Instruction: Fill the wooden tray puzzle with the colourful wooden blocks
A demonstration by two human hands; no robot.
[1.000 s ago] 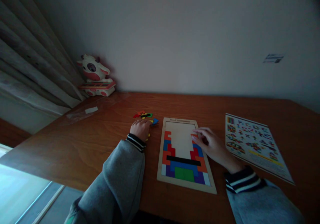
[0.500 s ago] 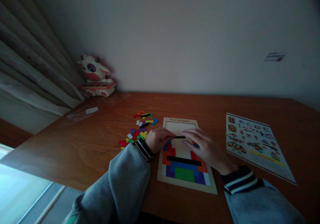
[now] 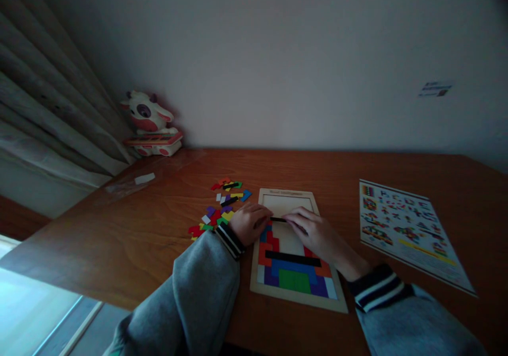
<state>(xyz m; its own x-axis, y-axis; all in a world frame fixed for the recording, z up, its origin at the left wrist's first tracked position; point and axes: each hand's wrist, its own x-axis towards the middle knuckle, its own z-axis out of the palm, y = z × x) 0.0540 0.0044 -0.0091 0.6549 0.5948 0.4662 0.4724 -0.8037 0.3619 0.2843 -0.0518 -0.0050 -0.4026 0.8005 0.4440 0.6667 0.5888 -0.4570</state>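
Note:
A thin black strip puzzle piece [image 3: 279, 219] spans the gap between my two hands over the wooden puzzle board [image 3: 299, 304]. My left hand [image 3: 249, 224] is closed, its fingertips at the strip's left end. At the right end, my right hand [image 3: 315, 233] pinches the strip between thumb and fingers. Below them in the board lie a longer black bar [image 3: 292, 258], a green block [image 3: 294, 280] and blue, purple, red, orange and white pieces. Bare pale wood shows in the board's upper part. My right hand hides some of the board's right side.
Loose coloured pieces [image 3: 214, 217] lie in a scatter left of the board. To the right is a printed pattern sheet [image 3: 405, 229]. A toy cow with a keyboard [image 3: 153, 126] sits at the back left, near a curtain [image 3: 51, 97]. The wall [image 3: 278, 70] rises behind the table.
My right hand has moved slightly left and its fingers have closed onto the black strip's right end. My left hand has stayed nearly in place at the other end.

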